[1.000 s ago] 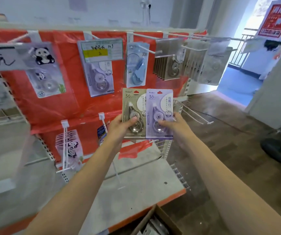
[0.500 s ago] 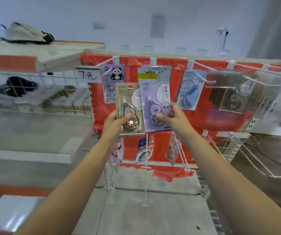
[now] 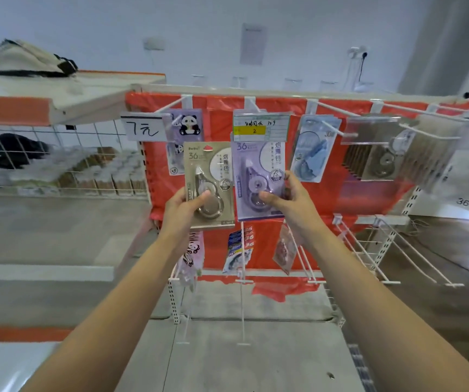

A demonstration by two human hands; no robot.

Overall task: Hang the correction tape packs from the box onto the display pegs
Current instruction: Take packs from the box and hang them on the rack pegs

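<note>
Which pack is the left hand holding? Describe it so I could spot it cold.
Start at the red-backed peg display; two packs are held up at its centre. The left hand grips the tan pack, marked 36. Its neighbour, the purple pack in the right hand, differs in colour.

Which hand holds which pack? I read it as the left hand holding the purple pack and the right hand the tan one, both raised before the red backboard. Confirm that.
Not quite: the colours are swapped. The head view shows the left hand holding the tan pack and the right hand holding the purple pack. Both are raised before the red backboard, as you said.
</note>
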